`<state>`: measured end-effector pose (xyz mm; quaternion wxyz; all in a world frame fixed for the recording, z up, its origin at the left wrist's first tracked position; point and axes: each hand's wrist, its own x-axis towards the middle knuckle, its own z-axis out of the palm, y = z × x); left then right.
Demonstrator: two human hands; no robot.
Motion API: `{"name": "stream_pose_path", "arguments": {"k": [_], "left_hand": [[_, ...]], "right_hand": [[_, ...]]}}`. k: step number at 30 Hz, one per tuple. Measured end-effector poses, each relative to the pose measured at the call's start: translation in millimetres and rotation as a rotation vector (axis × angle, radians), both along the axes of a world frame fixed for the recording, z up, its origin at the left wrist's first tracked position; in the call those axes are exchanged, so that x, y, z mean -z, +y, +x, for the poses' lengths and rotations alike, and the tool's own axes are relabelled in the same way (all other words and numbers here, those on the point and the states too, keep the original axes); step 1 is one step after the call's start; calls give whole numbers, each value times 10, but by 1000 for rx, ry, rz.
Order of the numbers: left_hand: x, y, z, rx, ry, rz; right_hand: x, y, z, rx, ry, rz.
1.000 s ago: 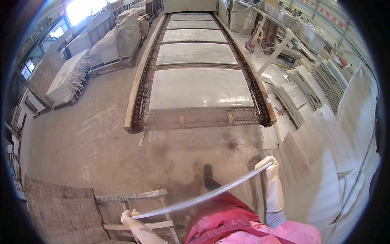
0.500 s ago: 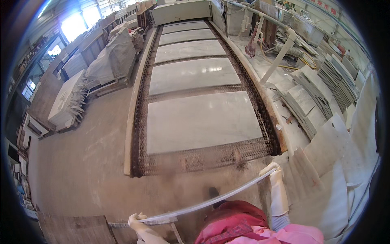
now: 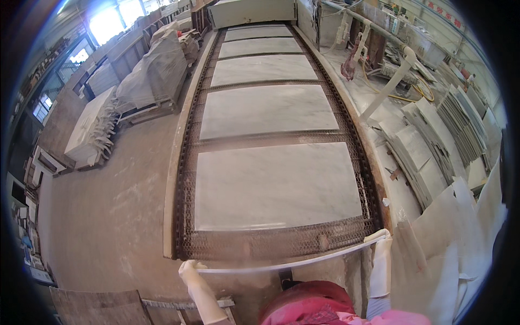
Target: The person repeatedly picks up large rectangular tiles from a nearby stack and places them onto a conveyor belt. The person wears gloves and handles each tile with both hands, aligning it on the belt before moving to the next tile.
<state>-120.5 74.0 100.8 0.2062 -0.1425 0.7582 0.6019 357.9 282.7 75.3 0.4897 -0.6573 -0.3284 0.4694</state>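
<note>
Between my two gloved hands spans a white slab [image 3: 287, 266], seen edge-on as a long thin strip, so its faces do not show. My left hand [image 3: 189, 267] is closed around its left end, and my right hand [image 3: 379, 235] grips its right end, which sits higher in the view. Just beyond the slab is the near end of a mesh conveyor [image 3: 260, 246]. On the conveyor lie several pale grey-white slabs in a row, the nearest slab [image 3: 276, 187] being closest to my hands. Contact between the held slab and the conveyor cannot be made out.
A pale machine housing [image 3: 252, 13] spans the conveyor's far end. Plastic-wrapped stacks [image 3: 154, 76] and slabs on a pallet [image 3: 92, 127] stand at left. To the right are a white pipe [image 3: 390, 84], leaning slabs [image 3: 414, 154] and white sheeting [image 3: 439, 244]. A wooden board [image 3: 100, 306] lies near left.
Both hands have carried the slab forward to the conveyor's near end, the left hand rising most. The slab looks more level. The conveyor appears lower and nearer in view.
</note>
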Motion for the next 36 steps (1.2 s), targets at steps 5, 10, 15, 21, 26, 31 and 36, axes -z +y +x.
{"name": "stream_pose_path", "arguments": {"k": [5,10,15,21,26,31,36], "left_hand": [[114,220,-184,54,-29,-50],[171,405,-314,165,-58,-142],[283,513,-386,209,-30,-198],[536,644,-550,285,47,-163],[534,772,-433,254,334,-276],[327,845,-239,158,267,-5],[155,860,-76,94,342,246]], "right_hand": [[-107,169,-179,1,-98,-40],[-204,250,-320,51,-175,-87],[-124,388,-296,-1,-178,-189],[-66,598,-440,-21,-277,-157],[-239,693,-590,-100,-239,-274],[-154,787,-582,-136,-230,-324],[-9,746,-514,-171,-206,-332]]}}
